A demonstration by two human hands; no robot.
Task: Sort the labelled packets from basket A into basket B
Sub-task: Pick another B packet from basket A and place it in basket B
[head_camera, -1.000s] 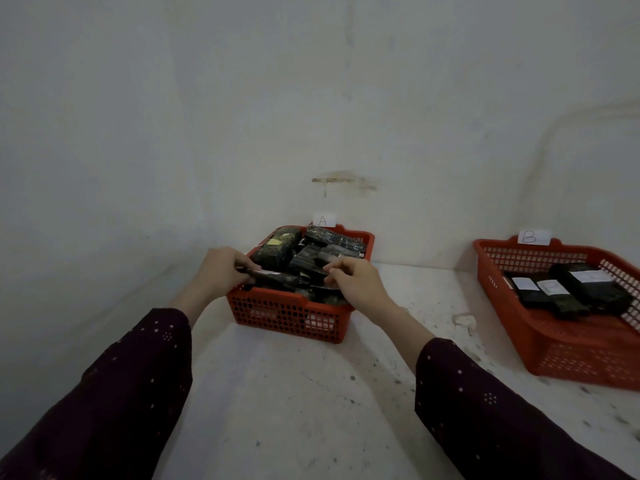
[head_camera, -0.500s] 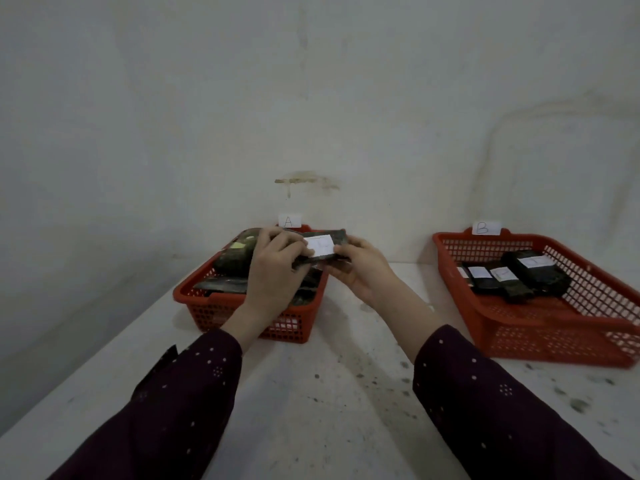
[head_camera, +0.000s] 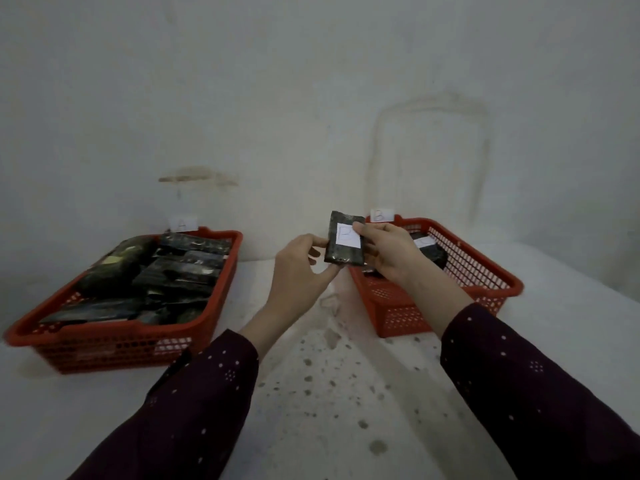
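Two hands pinch one dark packet [head_camera: 346, 254]: left hand [head_camera: 301, 268] on its left side, right hand [head_camera: 388, 258] on its right. It stands upright over the surface's [head_camera: 346, 393] back edge, beside basket B [head_camera: 408, 313], probably so its label [head_camera: 348, 236] can be read.

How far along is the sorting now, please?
Done: at least one labelled packet lies in basket B. In hand: left hand and right hand hold a packet marked B between the baskets. Left: basket A is full of packets.
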